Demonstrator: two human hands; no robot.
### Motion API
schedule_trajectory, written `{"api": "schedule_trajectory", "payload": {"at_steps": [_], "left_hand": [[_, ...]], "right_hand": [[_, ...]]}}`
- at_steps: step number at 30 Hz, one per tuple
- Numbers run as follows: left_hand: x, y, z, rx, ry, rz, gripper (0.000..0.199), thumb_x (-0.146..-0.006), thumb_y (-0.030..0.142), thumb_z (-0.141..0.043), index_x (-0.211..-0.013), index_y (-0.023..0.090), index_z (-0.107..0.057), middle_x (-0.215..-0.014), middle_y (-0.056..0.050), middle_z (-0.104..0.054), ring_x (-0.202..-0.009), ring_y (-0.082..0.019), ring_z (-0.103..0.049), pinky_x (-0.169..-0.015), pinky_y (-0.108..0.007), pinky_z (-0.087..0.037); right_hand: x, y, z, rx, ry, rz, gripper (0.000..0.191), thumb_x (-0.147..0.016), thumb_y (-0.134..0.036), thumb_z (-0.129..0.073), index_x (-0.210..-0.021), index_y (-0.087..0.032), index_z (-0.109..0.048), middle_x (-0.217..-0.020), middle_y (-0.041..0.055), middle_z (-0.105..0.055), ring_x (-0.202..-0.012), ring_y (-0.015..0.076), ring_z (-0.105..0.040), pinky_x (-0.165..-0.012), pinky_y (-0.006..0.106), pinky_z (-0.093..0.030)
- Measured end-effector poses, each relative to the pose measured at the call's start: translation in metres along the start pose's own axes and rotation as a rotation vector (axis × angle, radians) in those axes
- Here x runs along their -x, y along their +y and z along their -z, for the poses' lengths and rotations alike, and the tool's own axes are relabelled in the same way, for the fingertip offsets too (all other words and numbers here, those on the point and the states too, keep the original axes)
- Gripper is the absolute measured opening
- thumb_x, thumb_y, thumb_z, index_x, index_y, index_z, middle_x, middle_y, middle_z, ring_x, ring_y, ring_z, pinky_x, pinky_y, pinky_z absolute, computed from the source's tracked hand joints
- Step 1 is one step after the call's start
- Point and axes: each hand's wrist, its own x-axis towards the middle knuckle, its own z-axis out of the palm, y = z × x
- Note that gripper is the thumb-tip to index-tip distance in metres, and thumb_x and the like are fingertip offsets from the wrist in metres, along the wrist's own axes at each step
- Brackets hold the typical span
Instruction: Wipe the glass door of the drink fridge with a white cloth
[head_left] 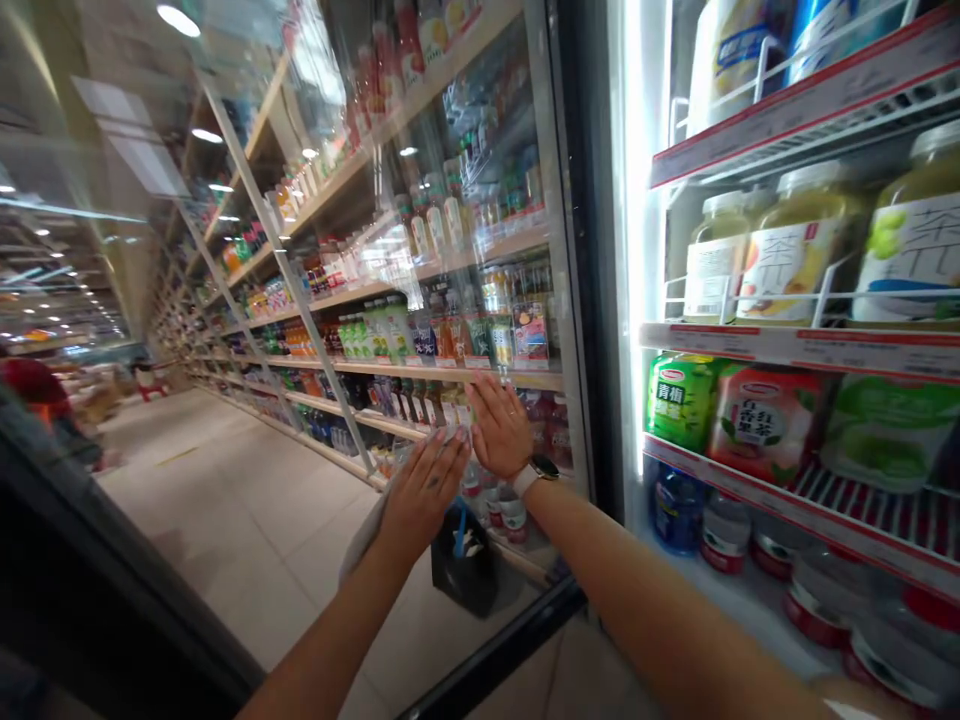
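Note:
My left hand (429,492) lies against the glass door (480,225), holding a pale grey cloth (365,535) beneath its palm; the cloth's edge shows along the hand's left side. Just to the right and a little higher, my right hand (501,428) rests on the same pane with its fingers stretched out and nothing visible in it. A dark watch (544,467) is on the right wrist. The two hands are close together at the fingertips.
A lit cooler (799,345) with bottled and packed drinks stands at the right, beside the dark door frame (592,270). Through the glass appear long drink shelves (315,300), a black bin (463,575) and the tiled aisle floor (225,500).

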Motion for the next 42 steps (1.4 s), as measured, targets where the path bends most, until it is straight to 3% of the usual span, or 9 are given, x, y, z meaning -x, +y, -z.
{"api": "schedule_trajectory", "payload": {"at_steps": [8,12,16,20,22,25,42], "left_hand": [[0.046,0.033,-0.015,0.056,-0.066,-0.041,0.044,-0.093,0.010,-0.041,-0.132,0.016,-0.058,-0.141,-0.007,-0.057,-0.134,-0.023,-0.049,-0.120,-0.040,-0.030],[0.060,0.038,-0.015,0.095,-0.073,-0.117,0.050,-0.092,0.008,-0.037,-0.139,0.017,-0.051,-0.145,-0.007,-0.054,-0.138,-0.020,-0.045,-0.121,-0.039,-0.028],[0.032,0.010,0.007,0.081,-0.040,-0.128,0.053,-0.092,0.007,-0.041,-0.144,0.018,-0.045,-0.146,-0.007,-0.052,-0.144,-0.022,-0.035,-0.122,-0.041,-0.026],[-0.021,-0.035,0.029,-0.015,0.106,0.032,0.057,-0.091,0.006,-0.043,-0.147,0.019,-0.041,-0.143,-0.009,-0.054,-0.146,-0.023,-0.029,-0.122,-0.043,-0.025],[-0.040,-0.050,0.031,-0.039,0.130,0.110,0.059,-0.092,0.009,-0.043,-0.150,0.019,-0.036,-0.147,-0.011,-0.050,-0.147,-0.023,-0.028,-0.122,-0.044,-0.025],[-0.048,-0.057,0.028,-0.074,0.087,0.147,0.060,-0.092,0.010,-0.043,-0.151,0.016,-0.033,-0.151,-0.012,-0.044,-0.148,-0.023,-0.026,-0.121,-0.042,-0.027],[0.024,-0.004,0.012,-0.014,-0.048,0.049,0.059,-0.094,0.008,-0.040,-0.152,0.018,-0.032,-0.146,-0.008,-0.052,-0.141,-0.020,-0.040,-0.122,-0.037,-0.025]], "right_hand": [[-0.001,0.000,0.002,0.010,0.018,0.013,0.059,-0.091,-0.022,-0.038,-0.149,-0.012,-0.039,-0.155,0.0118,-0.040,-0.149,0.0230,-0.023,-0.121,0.047,-0.023],[-0.002,-0.001,0.002,0.019,0.056,0.009,0.057,-0.090,-0.021,-0.037,-0.146,-0.012,-0.043,-0.152,0.0117,-0.044,-0.148,0.0225,-0.024,-0.120,0.047,-0.024],[-0.002,-0.001,0.002,0.023,0.042,0.008,0.058,-0.089,-0.021,-0.039,-0.146,-0.012,-0.043,-0.153,0.0116,-0.042,-0.148,0.0234,-0.026,-0.120,0.048,-0.025],[-0.001,-0.001,0.001,0.005,0.036,0.010,0.061,-0.088,-0.020,-0.040,-0.148,-0.012,-0.039,-0.154,0.0121,-0.041,-0.148,0.0242,-0.025,-0.119,0.048,-0.026],[-0.001,-0.001,0.001,-0.005,0.062,0.011,0.060,-0.089,-0.020,-0.040,-0.148,-0.011,-0.039,-0.154,0.0124,-0.042,-0.148,0.0240,-0.025,-0.119,0.047,-0.026],[-0.001,-0.001,0.001,-0.005,0.075,0.009,0.060,-0.088,-0.020,-0.040,-0.148,-0.012,-0.040,-0.153,0.0120,-0.043,-0.148,0.0235,-0.026,-0.119,0.047,-0.026],[-0.001,-0.002,0.002,0.000,0.071,0.013,0.058,-0.091,-0.020,-0.038,-0.148,-0.010,-0.039,-0.153,0.0127,-0.043,-0.148,0.0223,-0.025,-0.120,0.045,-0.024]]}}
